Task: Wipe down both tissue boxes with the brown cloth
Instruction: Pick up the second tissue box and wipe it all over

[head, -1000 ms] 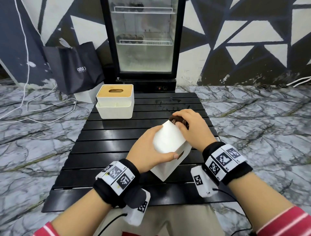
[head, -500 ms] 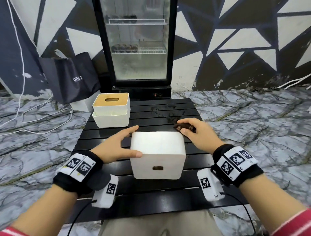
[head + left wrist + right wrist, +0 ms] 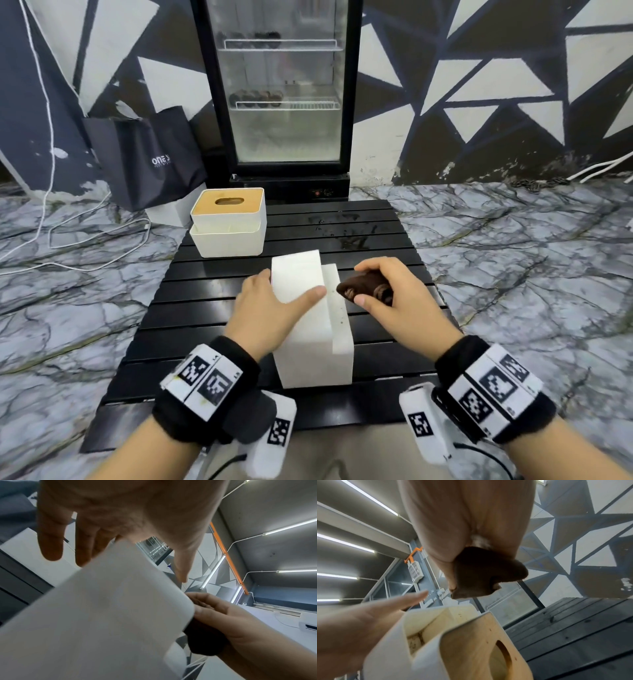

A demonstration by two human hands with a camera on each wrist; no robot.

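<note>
A white tissue box [image 3: 308,342] lies on its side in the middle of the black slatted table [image 3: 191,318]. Its wooden lid [image 3: 471,649] faces right, seen only in the right wrist view. My left hand [image 3: 274,305] rests on the box's top left edge, thumb laid across the top face, fingers [image 3: 49,540] straight down the far side. My right hand [image 3: 387,301] grips the bunched brown cloth [image 3: 363,290] just right of the box's upper edge, close to the lid side. The second tissue box [image 3: 229,229], white with a wooden lid, stands at the table's back left.
Wet smears [image 3: 346,233] mark the slats at the back of the table. A glass-door fridge [image 3: 284,102] stands behind it and a black bag [image 3: 147,154] leans at the left. White cables [image 3: 85,240] run over the marble floor.
The near box has been turned and now lies lengthwise away from me. My left hand moved onto its top. My right hand carried the cloth from the far edge to the right side.
</note>
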